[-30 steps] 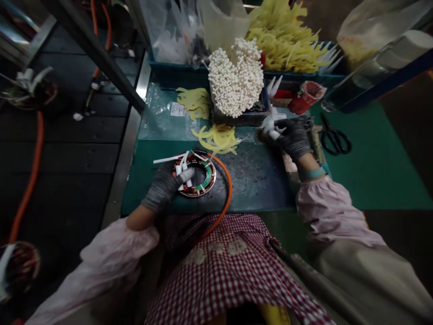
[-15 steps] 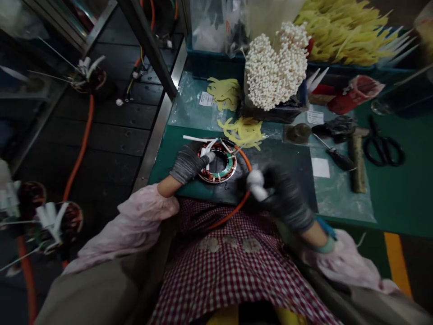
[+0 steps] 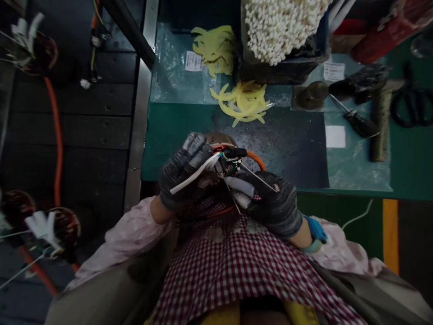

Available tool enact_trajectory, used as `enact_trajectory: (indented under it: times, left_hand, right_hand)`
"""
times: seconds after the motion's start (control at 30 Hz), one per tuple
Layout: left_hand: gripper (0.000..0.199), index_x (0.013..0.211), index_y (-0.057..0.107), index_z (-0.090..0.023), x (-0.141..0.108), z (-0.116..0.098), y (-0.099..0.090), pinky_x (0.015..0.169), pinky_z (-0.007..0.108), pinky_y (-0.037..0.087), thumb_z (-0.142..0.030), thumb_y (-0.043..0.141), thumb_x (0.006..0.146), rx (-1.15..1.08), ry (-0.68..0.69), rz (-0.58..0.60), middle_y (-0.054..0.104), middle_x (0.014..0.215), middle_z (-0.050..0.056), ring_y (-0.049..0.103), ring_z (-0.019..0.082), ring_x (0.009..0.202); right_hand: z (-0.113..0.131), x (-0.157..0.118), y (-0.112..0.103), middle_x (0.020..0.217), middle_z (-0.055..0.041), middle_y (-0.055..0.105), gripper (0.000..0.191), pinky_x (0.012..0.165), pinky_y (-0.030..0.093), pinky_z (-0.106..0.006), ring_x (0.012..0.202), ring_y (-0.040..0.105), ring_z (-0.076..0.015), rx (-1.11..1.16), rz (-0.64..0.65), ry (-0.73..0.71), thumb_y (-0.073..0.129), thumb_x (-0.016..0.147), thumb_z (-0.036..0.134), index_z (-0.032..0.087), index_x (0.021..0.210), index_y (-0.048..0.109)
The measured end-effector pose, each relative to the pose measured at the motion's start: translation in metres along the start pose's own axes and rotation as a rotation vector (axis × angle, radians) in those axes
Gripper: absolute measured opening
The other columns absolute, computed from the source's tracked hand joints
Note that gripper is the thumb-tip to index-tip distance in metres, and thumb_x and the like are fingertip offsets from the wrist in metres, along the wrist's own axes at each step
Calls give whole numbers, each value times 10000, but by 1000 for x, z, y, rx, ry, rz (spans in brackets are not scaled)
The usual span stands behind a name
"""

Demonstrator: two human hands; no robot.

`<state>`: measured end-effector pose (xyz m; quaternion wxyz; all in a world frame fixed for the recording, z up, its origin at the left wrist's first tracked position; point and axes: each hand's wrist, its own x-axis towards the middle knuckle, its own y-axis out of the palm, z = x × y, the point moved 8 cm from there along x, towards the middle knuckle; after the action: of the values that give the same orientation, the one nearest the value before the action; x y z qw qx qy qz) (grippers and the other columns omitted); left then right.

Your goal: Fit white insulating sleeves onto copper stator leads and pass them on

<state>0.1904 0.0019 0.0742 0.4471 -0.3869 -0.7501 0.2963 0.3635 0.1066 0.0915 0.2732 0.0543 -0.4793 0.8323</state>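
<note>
A motor stator [image 3: 232,168] with copper windings is tilted up near the table's front edge, between my two gloved hands. My left hand [image 3: 184,174] is closed around its left side. My right hand [image 3: 275,203] has white-covered fingertips, bent and gripping at its near right side; the exact contact is partly hidden. From the stator, a white sleeve [image 3: 194,176] extends over my left hand. A thin white cord [image 3: 259,176] crosses my right hand. An orange cable [image 3: 256,159] with a black sleeve leaves the stator to the right.
Yellow strips [image 3: 244,101] lie behind the hands, near a box of white-tipped sticks [image 3: 277,27]. To the right are a screwdriver [image 3: 360,123], a hammer [image 3: 380,122] and black scissors [image 3: 411,101]. More stators [image 3: 66,225] with orange cables stand at left.
The stator has gone from lying flat on the table to being tilted up nearer my body. My right hand has moved left and onto it. The view has tipped downward.
</note>
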Motion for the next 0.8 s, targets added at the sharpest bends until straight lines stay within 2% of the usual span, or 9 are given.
enact_trajectory:
  times: [0.1, 0.2, 0.37, 0.47, 0.53, 0.6, 0.7, 0.8]
  left_hand:
    - [525, 1664, 538, -245, 0, -12, -7, 1334, 545, 518, -462, 511, 1187, -4, 115, -65, 664, 1642, 138, 593, 336, 1584]
    - [522, 1674, 533, -282, 1, -11, -5, 1351, 540, 499, -441, 543, 1177, 0, 99, -30, 643, 1669, 117, 561, 338, 1610]
    - [509, 1611, 579, -159, 9, -22, -5, 1292, 562, 547, -436, 504, 1189, 105, 202, -4, 697, 1588, 187, 612, 370, 1560]
    - [475, 1582, 611, -171, 22, -29, -5, 1244, 503, 592, -413, 535, 1181, 165, 200, 51, 703, 1585, 174, 631, 349, 1545]
    - [432, 1546, 641, -175, 34, -37, -9, 1190, 444, 630, -384, 528, 1185, 206, 213, 39, 726, 1559, 155, 666, 321, 1511]
    - [418, 1506, 669, -152, 47, -45, -10, 1118, 410, 667, -377, 512, 1191, 238, 253, 41, 741, 1536, 154, 701, 311, 1469]
    - [445, 1490, 699, -136, 68, -55, -3, 1032, 424, 703, -369, 453, 1201, 271, 302, 117, 744, 1524, 153, 732, 330, 1424]
    - [441, 1496, 722, -178, 85, -61, 6, 977, 476, 716, -344, 435, 1205, 282, 338, 208, 734, 1535, 149, 742, 377, 1402]
  right_hand:
    - [4, 9, -5, 1130, -50, 885, 216, 833, 726, -343, 985, 858, -237, -60, -27, 3, 721, 1075, 364, 276, 1244, 822]
    - [6, 16, -10, 1000, -63, 874, 203, 678, 671, -312, 839, 839, -220, -123, -47, 8, 681, 1086, 392, 252, 1125, 823]
    - [4, 16, -13, 1000, -77, 868, 289, 701, 655, -332, 850, 824, -235, -148, -10, -34, 652, 1082, 408, 228, 1235, 818]
    - [-4, 12, -17, 1040, -88, 876, 295, 716, 656, -362, 859, 824, -256, -108, 17, 6, 670, 1072, 390, 239, 1265, 833]
    - [-12, 11, -23, 1072, -84, 882, 288, 683, 640, -363, 847, 826, -258, -101, 19, 47, 683, 1067, 401, 249, 1249, 847]
    - [-20, 11, -30, 1020, -75, 879, 281, 627, 603, -364, 791, 811, -255, -136, -1, 75, 697, 1056, 415, 254, 1216, 864]
    - [-25, 13, -35, 924, -61, 853, 235, 599, 551, -359, 737, 778, -243, -206, -15, 82, 738, 1023, 387, 268, 1171, 877]
    - [-27, 16, -35, 890, -54, 833, 153, 598, 512, -354, 730, 754, -233, -235, -3, 99, 767, 999, 367, 285, 1078, 870]
